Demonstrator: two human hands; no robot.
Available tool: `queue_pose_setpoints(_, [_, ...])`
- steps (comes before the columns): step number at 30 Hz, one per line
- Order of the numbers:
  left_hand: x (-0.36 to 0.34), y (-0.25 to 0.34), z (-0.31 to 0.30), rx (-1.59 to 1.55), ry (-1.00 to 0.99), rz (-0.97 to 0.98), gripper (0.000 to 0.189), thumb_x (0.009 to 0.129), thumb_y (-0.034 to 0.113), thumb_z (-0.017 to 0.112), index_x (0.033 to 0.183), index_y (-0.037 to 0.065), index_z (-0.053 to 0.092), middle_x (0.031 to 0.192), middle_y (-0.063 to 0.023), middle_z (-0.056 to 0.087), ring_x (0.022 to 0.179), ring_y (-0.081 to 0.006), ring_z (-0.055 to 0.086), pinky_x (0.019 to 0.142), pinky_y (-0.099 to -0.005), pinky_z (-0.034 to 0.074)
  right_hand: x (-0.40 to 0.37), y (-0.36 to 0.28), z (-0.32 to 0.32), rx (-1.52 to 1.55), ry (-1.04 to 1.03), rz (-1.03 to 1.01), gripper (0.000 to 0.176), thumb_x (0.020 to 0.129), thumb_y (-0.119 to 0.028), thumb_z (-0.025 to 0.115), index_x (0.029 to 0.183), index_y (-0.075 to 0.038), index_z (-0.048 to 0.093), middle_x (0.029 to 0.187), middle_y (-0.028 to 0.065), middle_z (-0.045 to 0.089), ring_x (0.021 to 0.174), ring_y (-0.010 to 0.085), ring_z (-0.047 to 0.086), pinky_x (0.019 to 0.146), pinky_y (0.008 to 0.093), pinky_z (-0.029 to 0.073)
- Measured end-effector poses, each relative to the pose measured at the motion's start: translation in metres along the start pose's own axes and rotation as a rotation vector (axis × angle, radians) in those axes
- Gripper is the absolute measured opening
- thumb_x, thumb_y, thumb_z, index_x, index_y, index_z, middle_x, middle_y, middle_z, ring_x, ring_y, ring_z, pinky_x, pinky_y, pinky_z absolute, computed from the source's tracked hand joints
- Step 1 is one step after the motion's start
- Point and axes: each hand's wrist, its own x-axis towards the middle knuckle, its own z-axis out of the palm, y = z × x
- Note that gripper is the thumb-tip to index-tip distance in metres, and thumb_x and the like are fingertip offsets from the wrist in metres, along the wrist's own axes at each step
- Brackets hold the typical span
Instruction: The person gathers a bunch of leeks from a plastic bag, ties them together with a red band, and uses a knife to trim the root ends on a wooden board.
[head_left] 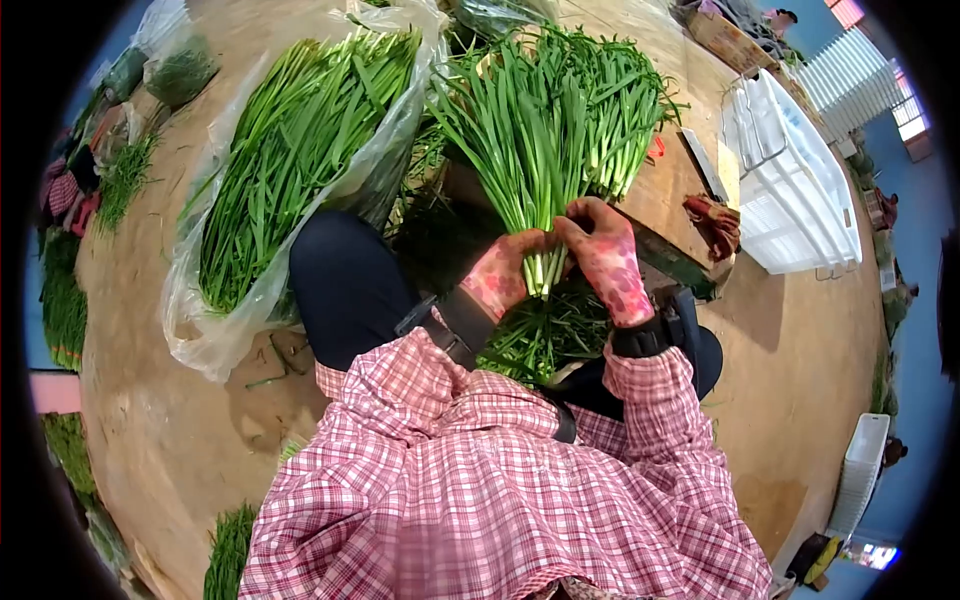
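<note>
A bunch of green chives (520, 150) fans out in front of me, its pale stem ends pointing toward my body. My left hand (505, 270), in a pink patterned glove, is wrapped round the stems near their lower end. On the other side, my right hand (608, 258), gloved alike, pinches at the right edge of the same stems, its thumb and forefinger together. Just behind lies a pile of chives (625, 110) on a wooden block (655, 225). Loose green leaves (545, 335) lie between my legs, below the stem ends.
A clear plastic bag (215, 335) full of chives (300, 160) is at my left. On the block's right side lie a flat metal blade (705, 165) and a reddish-brown cloth (713, 225). White plastic crates (795, 180) stand farther right. More chives (232, 545) lie at lower left.
</note>
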Motion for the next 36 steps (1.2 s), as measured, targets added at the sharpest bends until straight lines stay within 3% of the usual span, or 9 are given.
queue_pose_setpoints(3, [-0.002, 0.035, 0.015, -0.603, 0.107, -0.393, 0.029, 0.093, 0.011, 0.057, 0.119, -0.003, 0.056, 0.103, -0.0141, 0.066, 0.091, -0.0226, 0.066, 0.079, -0.0344, 0.055, -0.008, 0.020, -0.003, 0.372, -0.050, -0.098, 0.014, 0.089, -0.007, 0.065, 0.099, 0.002, 0.060, 0.083, 0.0032, 0.063, 0.067, 0.0090, 0.059, 0.058, 0.0249, 0.049])
queue_pose_setpoints(6, [-0.011, 0.065, 0.028, 0.500, -0.032, 0.019, 0.035, 0.086, 0.002, 0.062, 0.120, -0.002, 0.058, 0.104, -0.0112, 0.067, 0.089, -0.0182, 0.066, 0.080, -0.0318, 0.054, -0.029, 0.027, -0.004, 0.615, -0.101, -0.119, 0.011, 0.088, -0.002, 0.063, 0.098, 0.001, 0.059, 0.090, 0.0055, 0.065, 0.075, 0.0120, 0.062, 0.066, 0.0253, 0.052])
queue_pose_setpoints(12, [0.001, 0.000, -0.001, 0.324, 0.068, -0.009, 0.029, 0.086, 0.004, 0.061, 0.114, -0.004, 0.062, 0.097, -0.0091, 0.068, 0.087, -0.0171, 0.066, 0.078, -0.0296, 0.055, -0.077, 0.024, -0.032, 1.033, -0.545, -0.283, 0.015, 0.082, -0.008, 0.068, 0.089, 0.000, 0.058, 0.086, 0.0089, 0.062, 0.080, 0.0199, 0.061, 0.074, 0.0337, 0.049])
queue_pose_setpoints(16, [-0.001, 0.015, 0.005, -0.304, 0.084, -0.224, 0.034, 0.088, 0.007, 0.055, 0.116, -0.010, 0.056, 0.104, -0.0191, 0.065, 0.091, -0.0298, 0.067, 0.088, -0.0421, 0.054, -0.058, 0.039, -0.051, -0.071, -0.082, 0.065, 0.048, 0.088, -0.030, 0.066, 0.119, 0.006, 0.057, 0.104, 0.0171, 0.067, 0.089, 0.0235, 0.064, 0.082, 0.0340, 0.049])
queue_pose_setpoints(19, [0.001, 0.047, 0.018, -0.935, 0.084, -0.492, 0.046, 0.082, 0.005, 0.050, 0.123, -0.015, 0.046, 0.113, -0.0285, 0.060, 0.102, -0.0434, 0.062, 0.096, -0.0586, 0.047, -0.022, 0.065, -0.031, -0.128, 0.047, -0.003, 0.055, 0.090, -0.034, 0.065, 0.126, 0.007, 0.054, 0.109, 0.0155, 0.067, 0.095, 0.0228, 0.064, 0.087, 0.0334, 0.048])
queue_pose_setpoints(24, [0.000, 0.053, 0.022, -0.949, 0.153, -0.382, 0.054, 0.079, 0.018, 0.047, 0.127, -0.006, 0.050, 0.119, -0.0242, 0.060, 0.108, -0.0420, 0.060, 0.098, -0.0597, 0.044, -0.003, 0.057, -0.012, -0.321, 0.169, -0.047, 0.050, 0.086, -0.032, 0.072, 0.125, -0.003, 0.058, 0.105, 0.0163, 0.068, 0.093, 0.0259, 0.067, 0.079, 0.0353, 0.052])
queue_pose_setpoints(27, [-0.002, 0.060, 0.026, -1.116, 0.030, -0.363, 0.054, 0.079, 0.019, 0.046, 0.128, -0.005, 0.050, 0.120, -0.0229, 0.060, 0.108, -0.0420, 0.060, 0.100, -0.0611, 0.042, -0.020, 0.006, -0.010, 0.128, 0.196, -0.045, 0.040, 0.083, -0.029, 0.074, 0.113, -0.005, 0.064, 0.105, 0.0163, 0.065, 0.089, 0.0265, 0.067, 0.075, 0.0366, 0.053])
queue_pose_setpoints(30, [0.000, 0.038, 0.012, -1.067, 0.078, -0.412, 0.047, 0.081, 0.023, 0.046, 0.120, -0.002, 0.055, 0.116, -0.0187, 0.063, 0.106, -0.0407, 0.060, 0.097, -0.0615, 0.042, -0.011, 0.001, 0.001, -0.534, 0.186, -0.493, 0.031, 0.080, -0.025, 0.075, 0.103, -0.006, 0.067, 0.102, 0.0150, 0.066, 0.084, 0.0307, 0.066, 0.072, 0.0377, 0.053])
queue_pose_setpoints(36, [-0.005, 0.041, 0.015, -0.811, 0.280, -0.513, 0.033, 0.082, 0.028, 0.049, 0.106, 0.008, 0.060, 0.108, -0.0127, 0.065, 0.100, -0.0352, 0.063, 0.091, -0.0583, 0.046, 0.001, 0.001, 0.017, -0.861, 0.084, -0.330, 0.020, 0.077, -0.020, 0.071, 0.088, -0.004, 0.069, 0.077, 0.0153, 0.067, 0.075, 0.0313, 0.066, 0.065, 0.0401, 0.051])
